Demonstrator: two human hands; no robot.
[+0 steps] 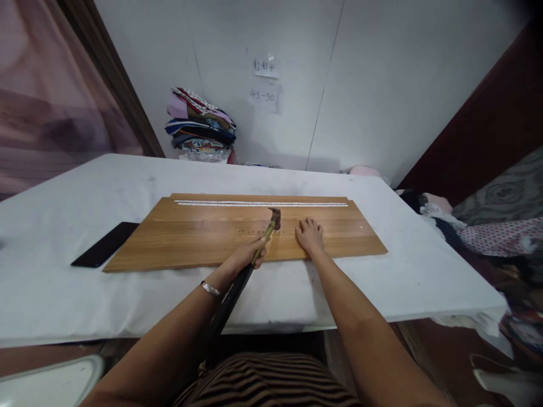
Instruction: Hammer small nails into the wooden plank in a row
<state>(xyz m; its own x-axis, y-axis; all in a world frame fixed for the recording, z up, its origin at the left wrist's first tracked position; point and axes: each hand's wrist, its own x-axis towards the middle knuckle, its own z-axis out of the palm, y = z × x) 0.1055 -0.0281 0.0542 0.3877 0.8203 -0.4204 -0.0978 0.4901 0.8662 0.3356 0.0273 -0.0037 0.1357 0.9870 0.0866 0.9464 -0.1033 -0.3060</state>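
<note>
My left hand [249, 253] is wrapped round the handle of a claw hammer [270, 229]. The hammer's metal head is over the middle of a wooden board [182, 234]; I cannot tell whether it touches the wood. A row of small dark spots, nails or holes, [254, 232] runs along the board beside the hammer head. To the right of the hammer, my right hand [309, 233] rests on the board with its fingers spread, and no object shows in it. Two white strips [263, 203] lie along the board's far edge.
The board lies on a white-covered table [169, 305]. A flat black object [106, 245] sits against the board's left side. Folded cloths [201, 127] are stacked by the wall behind, and a paper note [265, 96] is stuck there. More fabric [500, 237] hangs at the right.
</note>
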